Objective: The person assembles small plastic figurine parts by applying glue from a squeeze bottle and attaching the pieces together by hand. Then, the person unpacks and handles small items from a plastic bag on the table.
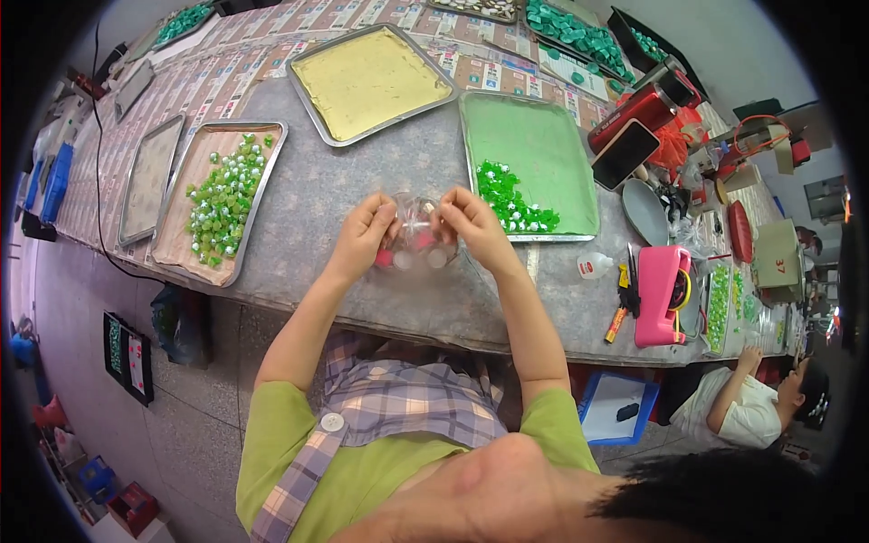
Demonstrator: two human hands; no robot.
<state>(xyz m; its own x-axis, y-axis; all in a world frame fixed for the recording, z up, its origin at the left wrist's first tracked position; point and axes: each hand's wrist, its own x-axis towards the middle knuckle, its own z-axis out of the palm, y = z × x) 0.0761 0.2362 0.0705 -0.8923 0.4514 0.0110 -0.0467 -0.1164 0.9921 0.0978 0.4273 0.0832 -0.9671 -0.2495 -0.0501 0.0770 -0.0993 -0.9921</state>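
Observation:
Over the middle of the table, both my hands pinch a clear plastic bag (pixel 416 217). My left hand (pixel 362 237) grips its left side and my right hand (pixel 477 233) its right side, fingers closed on each. Inside or just under the bag show small round whitish and pink pieces; their kind is too unclear to tell. Right of my right hand lies a green-lined tray (pixel 525 127) with bright green and white bead-like pieces (pixel 514 201) in its near part. On the left, a tray (pixel 172 235) holds a heap of light green and white pieces (pixel 226 199).
A yellow-lined tray (pixel 371 86) lies beyond my hands. At the right are a small white bottle (pixel 594 265), a pink tape dispenser (pixel 659 297), a black phone (pixel 625 152) and a grey plate (pixel 644 212). Another person (pixel 747 407) sits at the far right.

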